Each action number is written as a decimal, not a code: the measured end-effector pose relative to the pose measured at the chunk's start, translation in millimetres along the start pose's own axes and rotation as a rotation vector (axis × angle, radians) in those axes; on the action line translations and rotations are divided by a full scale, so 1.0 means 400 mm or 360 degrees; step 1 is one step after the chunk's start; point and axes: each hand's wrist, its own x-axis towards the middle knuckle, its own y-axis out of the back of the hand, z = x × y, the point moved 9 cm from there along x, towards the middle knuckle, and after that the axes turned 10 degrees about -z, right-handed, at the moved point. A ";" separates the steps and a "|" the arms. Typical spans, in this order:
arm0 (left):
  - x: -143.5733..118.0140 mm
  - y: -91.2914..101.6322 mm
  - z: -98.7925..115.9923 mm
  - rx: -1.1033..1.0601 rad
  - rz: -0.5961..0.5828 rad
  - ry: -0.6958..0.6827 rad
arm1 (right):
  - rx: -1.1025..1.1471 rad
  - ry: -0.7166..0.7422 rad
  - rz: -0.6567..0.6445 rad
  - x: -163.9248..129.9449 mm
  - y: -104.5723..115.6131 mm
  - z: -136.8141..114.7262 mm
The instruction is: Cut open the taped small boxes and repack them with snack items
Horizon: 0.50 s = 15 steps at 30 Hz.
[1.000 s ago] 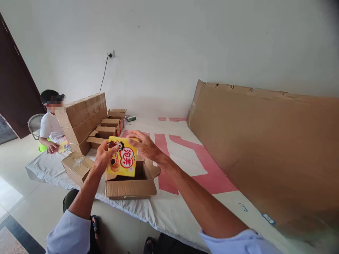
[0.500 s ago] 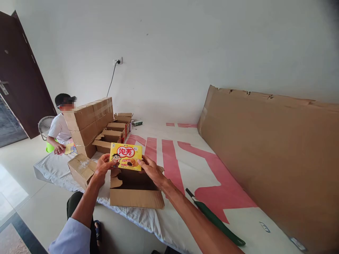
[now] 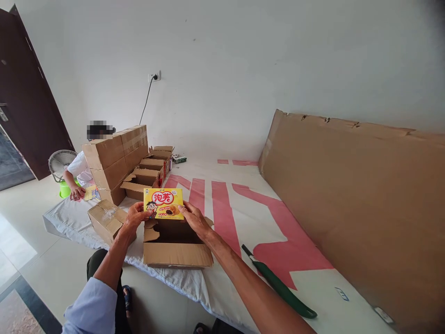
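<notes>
White walls close off the room, and a low platform covered with a white sheet bearing broad red stripes fills the middle of our view. We hold a yellow snack box upright, its printed front facing us, just above the open cardboard carton that sits at the near edge of the sheet. Our left hand grips the snack box at its left edge, fingers curled around it, while our right hand pinches the right edge, thumb in front and fingers behind. The carton's flaps are folded outward, and its inside lies in shadow, so we cannot tell what is in it.

Just left of the carton lies a sealed small carton, tilted. Behind it stands a stack of taped cardboard boxes, with several opened cartons beside it. Another person sits on the floor behind that stack, one hand resting on the sheet's corner. A green-handled knife lies on the sheet to our right, near our right forearm. One large flat cardboard sheet leans against the wall. A dark door stands at far left, a small fan near it.
</notes>
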 end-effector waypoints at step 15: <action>-0.009 -0.002 -0.001 -0.0031 0.0011 -0.0034 | -0.0022 0.0043 -0.0002 -0.012 -0.002 0.003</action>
